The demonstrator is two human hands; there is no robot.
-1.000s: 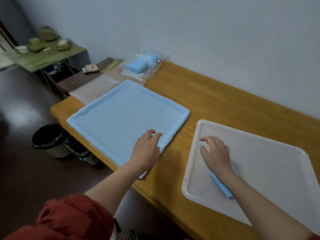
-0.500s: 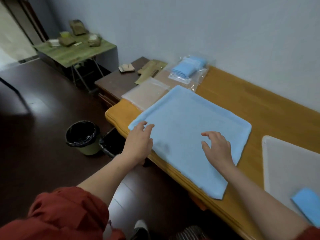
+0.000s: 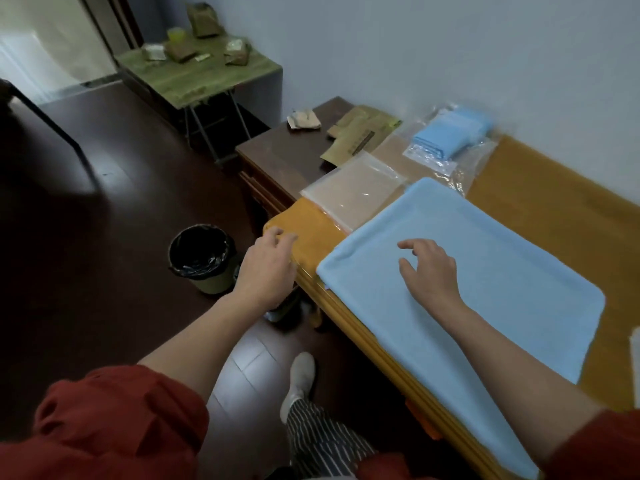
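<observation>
Looking at this, I'd say the job with the blue cloth is barely underway. It's lying flat and pretty smooth on the wooden table, along the front edge near the left end, and no corner is lifted or folded over yet, so the actual folding or picking up all seems left to do. The right hand is over the cloth's left part, fingers loosely spread and a bit bent, holding nothing; can't tell if the fingertips actually touch the fabric. The left hand is off the cloth by the bare table corner, fingers relaxed and slightly curled, also gripping nothing. Clear plastic bags sit just beyond the cloth.
</observation>
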